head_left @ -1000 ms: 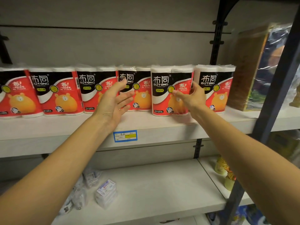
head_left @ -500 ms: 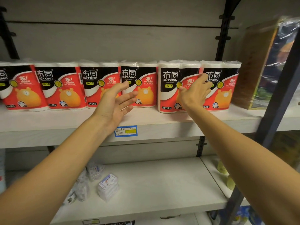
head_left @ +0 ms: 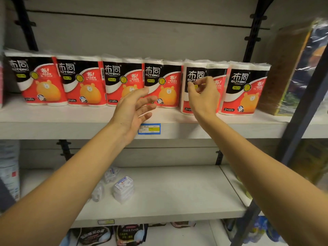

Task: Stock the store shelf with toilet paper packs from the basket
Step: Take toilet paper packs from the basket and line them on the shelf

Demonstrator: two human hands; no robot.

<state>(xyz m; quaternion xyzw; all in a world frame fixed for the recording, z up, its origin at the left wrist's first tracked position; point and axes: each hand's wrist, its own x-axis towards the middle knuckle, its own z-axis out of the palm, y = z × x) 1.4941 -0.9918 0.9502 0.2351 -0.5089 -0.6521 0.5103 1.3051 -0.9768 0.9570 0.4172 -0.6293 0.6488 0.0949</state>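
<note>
Several red, black and white two-roll toilet paper packs stand in a row on the upper shelf (head_left: 71, 118), from the leftmost pack (head_left: 35, 77) to the rightmost pack (head_left: 245, 86). My right hand (head_left: 204, 96) is up against the front of the fifth pack (head_left: 193, 71), fingers loosely curled with their tips at its label, and it grips nothing. That pack sits slightly forward of its neighbours. My left hand (head_left: 132, 107) hovers with spread fingers in front of the fourth pack (head_left: 163, 77), not touching it. No basket is in view.
A blue and yellow price tag (head_left: 149, 128) sits on the shelf edge. A brown wrapped package (head_left: 291, 68) leans at the row's right end. The lower shelf (head_left: 177, 192) carries small white packets (head_left: 123, 189). A dark post (head_left: 301, 121) crosses at the right.
My right hand's fingers went from lying flat on the fifth pack to loosely curled at its label. My left hand stayed open and shifted slightly right. The camera moved closer.
</note>
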